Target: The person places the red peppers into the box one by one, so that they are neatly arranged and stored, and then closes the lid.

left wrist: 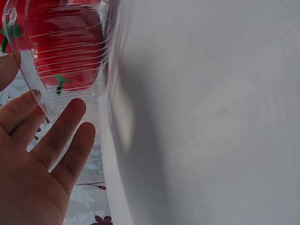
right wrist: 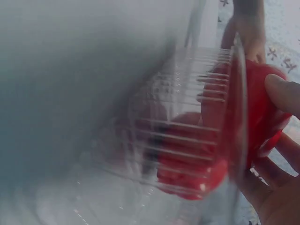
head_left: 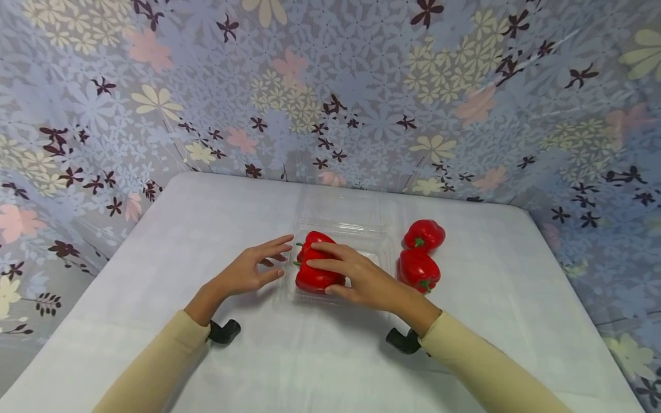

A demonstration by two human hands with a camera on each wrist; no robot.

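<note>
A clear plastic clamshell container (head_left: 383, 255) lies on the table, its lid (head_left: 341, 209) folded back toward the wall. My right hand (head_left: 361, 279) reaches in from the right and grips the nearer red bell pepper (head_left: 311, 279), thumb on its near side and fingers over its top. Right behind it sits another red bell pepper (head_left: 317, 237); both green stems point left. My left hand (head_left: 251, 269) is at the container's left side, fingers extended and holding nothing. In the left wrist view its fingertips are right by the ribbed plastic wall (left wrist: 70, 51).
Two more red bell peppers, one farther back (head_left: 427, 234) and one nearer (head_left: 419, 268), lie close together right of the container. A white cloth (head_left: 330, 367) covers the table. A flower-patterned wall covering (head_left: 330, 86) rises behind it. Black devices (head_left: 224, 332) are strapped at both wrists.
</note>
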